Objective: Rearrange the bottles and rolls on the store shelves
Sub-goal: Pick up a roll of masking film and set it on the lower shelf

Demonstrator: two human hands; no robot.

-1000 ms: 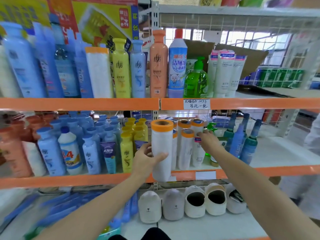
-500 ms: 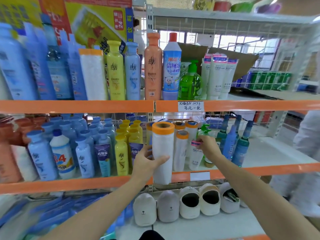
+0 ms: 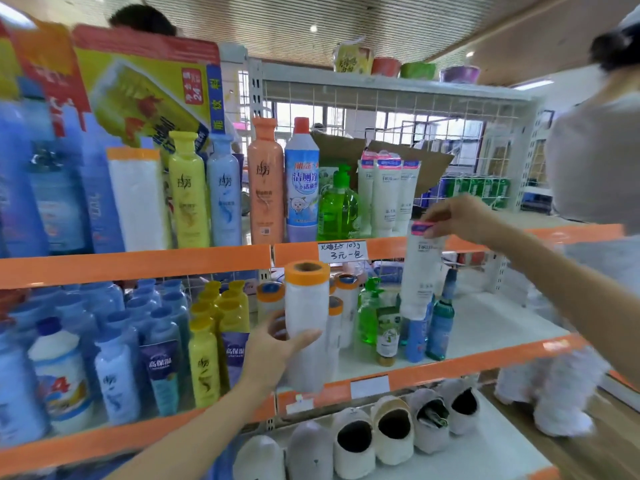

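Observation:
My left hand [image 3: 273, 351] grips a white roll with an orange top [image 3: 306, 320], held upright at the front edge of the middle shelf [image 3: 450, 367]. My right hand [image 3: 457, 216] pinches the pink end of a white tube [image 3: 420, 271], which hangs in front of the upper shelf's orange edge [image 3: 138, 265]. Several more orange-topped rolls [image 3: 346, 299] stand behind on the middle shelf. Three matching white tubes [image 3: 388, 199] stand on the upper shelf beside a green pump bottle [image 3: 337, 206].
Yellow, blue and orange bottles [image 3: 225, 192] and another roll [image 3: 136, 202] line the upper shelf. Blue and yellow bottles [image 3: 204, 344] fill the middle shelf's left. Slippers [image 3: 353, 441] lie on the bottom shelf. A person in grey [image 3: 595, 161] stands at the right.
My right hand has lifted the white tube out of the middle shelf, up and to the right. My left hand still holds the roll. The camera has tilted upward.

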